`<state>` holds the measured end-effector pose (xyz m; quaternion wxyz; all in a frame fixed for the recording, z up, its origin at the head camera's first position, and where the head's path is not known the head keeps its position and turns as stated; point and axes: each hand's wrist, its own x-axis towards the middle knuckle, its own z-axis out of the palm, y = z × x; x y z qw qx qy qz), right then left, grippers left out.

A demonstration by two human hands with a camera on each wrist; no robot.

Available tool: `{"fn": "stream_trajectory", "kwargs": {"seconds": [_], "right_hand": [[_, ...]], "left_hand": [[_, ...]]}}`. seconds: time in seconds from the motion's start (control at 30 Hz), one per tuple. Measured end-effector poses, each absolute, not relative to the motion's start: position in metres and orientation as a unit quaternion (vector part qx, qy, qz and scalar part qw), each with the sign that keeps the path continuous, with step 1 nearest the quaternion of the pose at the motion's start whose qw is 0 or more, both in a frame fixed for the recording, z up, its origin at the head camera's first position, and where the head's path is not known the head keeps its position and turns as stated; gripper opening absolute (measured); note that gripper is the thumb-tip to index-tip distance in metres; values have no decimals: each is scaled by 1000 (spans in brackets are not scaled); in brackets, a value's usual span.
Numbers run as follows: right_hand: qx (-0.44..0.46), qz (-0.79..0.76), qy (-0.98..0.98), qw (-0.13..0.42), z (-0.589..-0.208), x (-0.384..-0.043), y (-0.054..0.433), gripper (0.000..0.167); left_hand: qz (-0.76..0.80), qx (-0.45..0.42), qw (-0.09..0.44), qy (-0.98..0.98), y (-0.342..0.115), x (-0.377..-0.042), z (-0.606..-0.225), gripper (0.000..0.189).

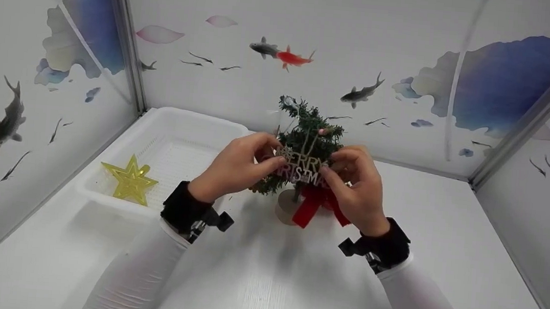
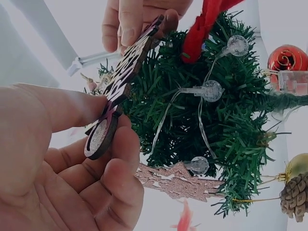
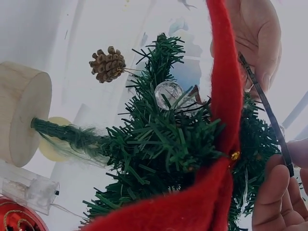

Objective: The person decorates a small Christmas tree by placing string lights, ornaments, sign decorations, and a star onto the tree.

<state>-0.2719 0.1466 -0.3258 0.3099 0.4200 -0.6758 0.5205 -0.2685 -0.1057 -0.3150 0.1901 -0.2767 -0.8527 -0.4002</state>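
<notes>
A "Merry Christmas" letter sign [image 1: 305, 170] is held at the front of a small artificial Christmas tree [image 1: 314, 121]. My left hand [image 1: 240, 165] pinches the sign's left end between thumb and fingers; in the left wrist view the sign [image 2: 129, 72] appears nearly edge-on. At its other end my right hand [image 1: 361, 193] pinches it the same way. Below the sign a red bow [image 1: 309, 209] hangs on the tree. The round wooden base [image 1: 285, 207] stands on the table. Clear light bulbs [image 2: 209, 91] on thin wire sit among the branches, near a pink glittery ornament [image 2: 180, 180].
A white plastic basket [image 1: 199, 114] stands at the left, with a gold star [image 1: 131, 182] lying in it. A pinecone [image 3: 107, 65], a red ball [image 2: 288, 60] and a clear battery box [image 3: 31, 187] are around the tree. Fish-printed walls [image 1: 202, 85] enclose the white table [image 1: 265, 281].
</notes>
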Motion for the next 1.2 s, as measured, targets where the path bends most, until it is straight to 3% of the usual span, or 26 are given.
{"fn": "stream_trajectory", "kwargs": {"seconds": [0.47,1.2], "right_hand": [[420,505,-690,304,-323,-269,146,25],[388,542,-665,337,-316,-278,167,13]], "left_hand": [[-402,-274,179,-855,-110,-271,-316,22],[-402,-198,123,-885,-115,-268,-311,50]]}}
